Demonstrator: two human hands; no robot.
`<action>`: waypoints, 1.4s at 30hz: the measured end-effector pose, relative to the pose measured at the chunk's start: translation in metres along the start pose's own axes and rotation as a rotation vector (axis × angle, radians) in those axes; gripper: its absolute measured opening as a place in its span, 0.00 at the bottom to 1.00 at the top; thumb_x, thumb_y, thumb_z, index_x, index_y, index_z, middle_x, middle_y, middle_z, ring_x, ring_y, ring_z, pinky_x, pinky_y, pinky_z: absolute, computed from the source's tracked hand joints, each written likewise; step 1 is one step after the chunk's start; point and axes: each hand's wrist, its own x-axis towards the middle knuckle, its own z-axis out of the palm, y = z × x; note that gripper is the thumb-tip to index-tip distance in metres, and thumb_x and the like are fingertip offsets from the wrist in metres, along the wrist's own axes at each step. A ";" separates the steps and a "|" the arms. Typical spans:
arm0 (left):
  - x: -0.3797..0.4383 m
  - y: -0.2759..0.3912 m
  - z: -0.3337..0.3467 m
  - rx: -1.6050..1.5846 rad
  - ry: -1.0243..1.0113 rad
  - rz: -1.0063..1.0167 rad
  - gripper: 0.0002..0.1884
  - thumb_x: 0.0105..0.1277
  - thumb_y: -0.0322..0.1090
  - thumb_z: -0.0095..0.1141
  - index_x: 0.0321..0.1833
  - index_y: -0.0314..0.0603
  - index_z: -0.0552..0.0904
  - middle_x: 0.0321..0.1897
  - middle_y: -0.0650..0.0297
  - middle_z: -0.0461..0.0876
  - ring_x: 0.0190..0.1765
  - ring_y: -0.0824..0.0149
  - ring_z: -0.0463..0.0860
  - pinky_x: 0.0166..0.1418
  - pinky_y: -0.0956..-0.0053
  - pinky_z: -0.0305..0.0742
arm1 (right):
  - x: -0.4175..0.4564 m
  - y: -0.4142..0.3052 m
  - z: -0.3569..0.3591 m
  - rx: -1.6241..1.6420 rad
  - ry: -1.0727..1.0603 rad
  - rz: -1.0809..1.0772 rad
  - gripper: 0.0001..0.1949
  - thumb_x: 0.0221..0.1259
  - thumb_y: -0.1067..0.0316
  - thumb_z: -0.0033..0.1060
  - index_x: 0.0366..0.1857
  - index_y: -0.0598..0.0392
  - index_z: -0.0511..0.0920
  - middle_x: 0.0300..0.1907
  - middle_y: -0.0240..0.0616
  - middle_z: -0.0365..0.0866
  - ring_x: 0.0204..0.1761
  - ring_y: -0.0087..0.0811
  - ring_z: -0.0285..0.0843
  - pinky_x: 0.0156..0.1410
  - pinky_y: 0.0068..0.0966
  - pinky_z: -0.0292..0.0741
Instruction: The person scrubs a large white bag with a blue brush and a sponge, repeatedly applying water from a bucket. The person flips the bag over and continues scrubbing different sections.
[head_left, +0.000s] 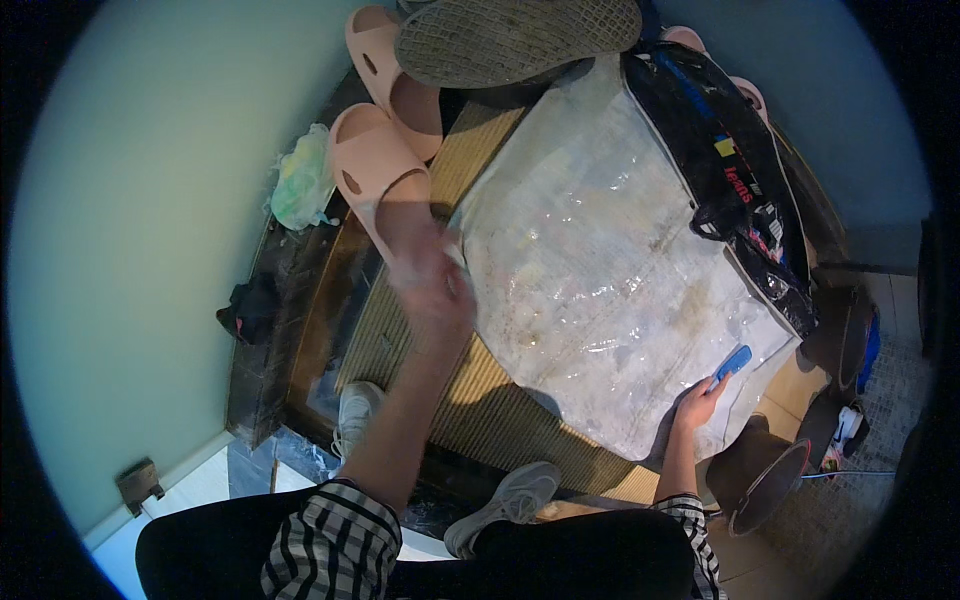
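Note:
My right hand (697, 405) holds a blue object (732, 362), perhaps a brush, over the near right part of a large pale bag (592, 255). The bag lies with its whitish face up; this face is shiny, looks wet and has brownish stains. Its black side panel (742, 172) bears printed writing and carries a handle. At the bag's left edge is my left hand (435, 281), motion-blurred, overlapping the toe of a pink slide sandal (382, 176) in the view. Whether the left hand holds anything is unclear.
A ribbed tan mat (487, 420) lies partly under the bag. A second pink slide (394, 67) and a large shoe sole (517, 41) are at the top. A crumpled plastic bag (302, 180) sits by the left wall. Brown boots (757, 472) stand at the right.

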 end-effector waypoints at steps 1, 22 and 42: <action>0.031 -0.008 -0.014 0.048 0.109 -0.032 0.20 0.57 0.23 0.56 0.55 0.36 0.80 0.54 0.48 0.78 0.57 0.45 0.76 0.62 0.52 0.70 | 0.001 0.004 -0.001 -0.001 0.025 -0.008 0.27 0.77 0.50 0.45 0.78 0.32 0.62 0.31 0.48 0.84 0.29 0.49 0.80 0.35 0.44 0.72; 0.133 -0.169 -0.083 0.299 -0.055 -0.204 0.21 0.70 0.37 0.58 0.63 0.33 0.79 0.58 0.44 0.82 0.60 0.46 0.81 0.66 0.58 0.73 | -0.004 -0.002 0.004 0.036 0.010 -0.011 0.28 0.74 0.55 0.46 0.78 0.36 0.60 0.33 0.57 0.85 0.33 0.58 0.82 0.39 0.50 0.74; 0.025 0.055 -0.013 -0.418 0.001 -0.415 0.24 0.78 0.53 0.51 0.59 0.36 0.72 0.48 0.59 0.78 0.48 0.68 0.78 0.54 0.72 0.74 | -0.048 -0.082 -0.047 0.448 -0.258 -0.097 0.27 0.71 0.72 0.54 0.75 0.49 0.68 0.20 0.38 0.75 0.23 0.22 0.65 0.30 0.27 0.69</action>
